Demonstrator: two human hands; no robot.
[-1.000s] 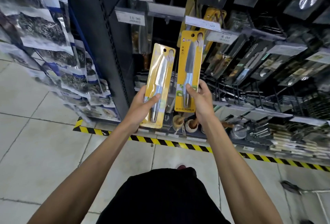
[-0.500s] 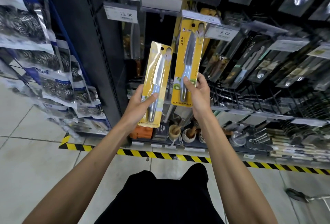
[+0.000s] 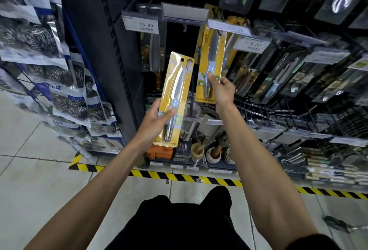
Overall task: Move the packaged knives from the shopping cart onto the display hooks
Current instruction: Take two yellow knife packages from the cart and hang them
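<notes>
My left hand (image 3: 156, 125) grips the lower part of a yellow-carded packaged knife (image 3: 176, 90), held upright and tilted a little right, its hang hole at the top free. My right hand (image 3: 221, 88) holds a second yellow packaged knife (image 3: 211, 60) by its handle end, raised higher, its top tucked under the price tag of a display hook (image 3: 229, 27). More yellow knife packs hang behind it on that hook. The shopping cart shows only as a wheel (image 3: 336, 222) at the lower right.
Price tags (image 3: 140, 23) front each hook; one hook (image 3: 184, 15) to the left hangs bare. Dark packaged utensils (image 3: 286, 70) fill hooks to the right. Bagged steel scourers (image 3: 39, 36) hang on the left rack. Mortars (image 3: 198, 149) stand on the bottom shelf above yellow-black floor tape (image 3: 179, 177).
My right hand has lifted its knife pack up and toward the hook, so its top now sits under the price tag. My left hand has stayed low with its pack. I have stepped closer.
</notes>
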